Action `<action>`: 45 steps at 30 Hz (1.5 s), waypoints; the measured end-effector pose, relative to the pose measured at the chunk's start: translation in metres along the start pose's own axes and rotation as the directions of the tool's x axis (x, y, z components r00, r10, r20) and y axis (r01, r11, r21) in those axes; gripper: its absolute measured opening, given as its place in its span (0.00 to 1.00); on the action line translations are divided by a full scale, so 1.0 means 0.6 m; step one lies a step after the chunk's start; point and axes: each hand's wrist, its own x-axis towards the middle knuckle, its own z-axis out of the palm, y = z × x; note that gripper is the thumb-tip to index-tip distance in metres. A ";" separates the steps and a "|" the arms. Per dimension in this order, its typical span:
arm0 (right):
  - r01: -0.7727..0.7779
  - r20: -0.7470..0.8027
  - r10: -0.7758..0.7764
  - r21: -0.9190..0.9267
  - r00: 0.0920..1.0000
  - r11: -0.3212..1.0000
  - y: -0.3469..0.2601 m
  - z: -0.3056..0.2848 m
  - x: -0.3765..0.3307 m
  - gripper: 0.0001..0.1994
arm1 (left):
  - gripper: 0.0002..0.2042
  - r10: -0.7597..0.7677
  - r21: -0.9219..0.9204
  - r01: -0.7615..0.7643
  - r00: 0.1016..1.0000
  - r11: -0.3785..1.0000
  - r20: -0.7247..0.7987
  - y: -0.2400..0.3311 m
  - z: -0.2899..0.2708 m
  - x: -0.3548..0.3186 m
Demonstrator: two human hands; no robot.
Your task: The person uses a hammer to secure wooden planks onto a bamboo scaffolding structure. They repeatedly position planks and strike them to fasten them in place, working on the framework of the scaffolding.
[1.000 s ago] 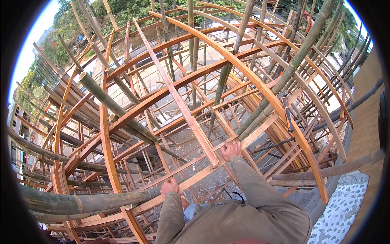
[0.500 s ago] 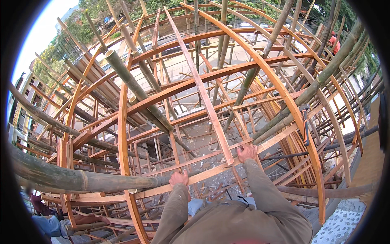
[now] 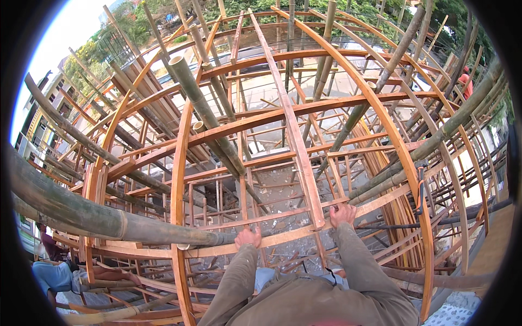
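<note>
A light wooden batten (image 3: pixel 288 234) crosses in front of my body, low over the frame. My left hand (image 3: pixel 248 238) is closed over it, close to where a thick green-grey bamboo pole (image 3: pixel 147 227) comes in from the left. Farther right, my right hand (image 3: pixel 342 215) also has its fingers curled down over the batten; the fingertips of both hands are partly hidden. Between the hands, the near end of a long reddish plank (image 3: pixel 293 130) rests at the batten. That plank stretches away across the curved wooden ribs.
Curved timber ribs (image 3: pixel 389 130) and upright bamboo poles (image 3: pixel 190 81) surround me. A saw (image 3: pixel 420 190) with an orange-and-black handle hangs on the right rib. Far below lies a debris-strewn floor (image 3: pixel 277 187). Another person (image 3: pixel 51 271) is at lower left, and one in red (image 3: pixel 465 84) at far right.
The whole view has shifted, so the frame appears farther right and slightly lower. Both hands stay on the batten in about the same places.
</note>
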 end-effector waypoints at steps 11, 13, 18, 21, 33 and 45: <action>0.045 -0.054 -0.046 -0.030 0.997 0.999 0.001 0.006 0.000 0.13 | 0.29 0.048 -0.070 -0.049 0.999 0.996 -0.010 -0.011 0.006 0.004; 0.055 -0.082 -0.056 -0.010 0.995 0.998 0.001 0.007 -0.001 0.13 | 0.29 0.044 -0.070 -0.044 0.999 0.997 -0.010 -0.012 0.003 0.002; 0.049 -0.090 -0.047 0.012 0.995 0.999 -0.001 0.007 -0.005 0.15 | 0.29 0.014 -0.026 -0.014 1.000 1.000 0.010 -0.005 -0.008 -0.003; 0.042 -0.115 -0.046 -0.038 0.992 0.998 -0.004 0.004 -0.006 0.12 | 0.29 0.005 0.016 -0.007 0.995 1.000 0.097 -0.002 -0.014 -0.003; 0.026 -0.075 -0.031 -0.063 0.997 0.998 -0.005 0.003 -0.004 0.12 | 0.29 0.027 0.017 -0.028 0.995 0.999 0.093 -0.004 -0.015 -0.004; 0.020 -0.121 -0.025 -0.042 0.992 0.999 -0.006 0.006 -0.007 0.10 | 0.27 0.066 -0.045 -0.067 0.997 0.997 -0.032 -0.008 -0.005 -0.004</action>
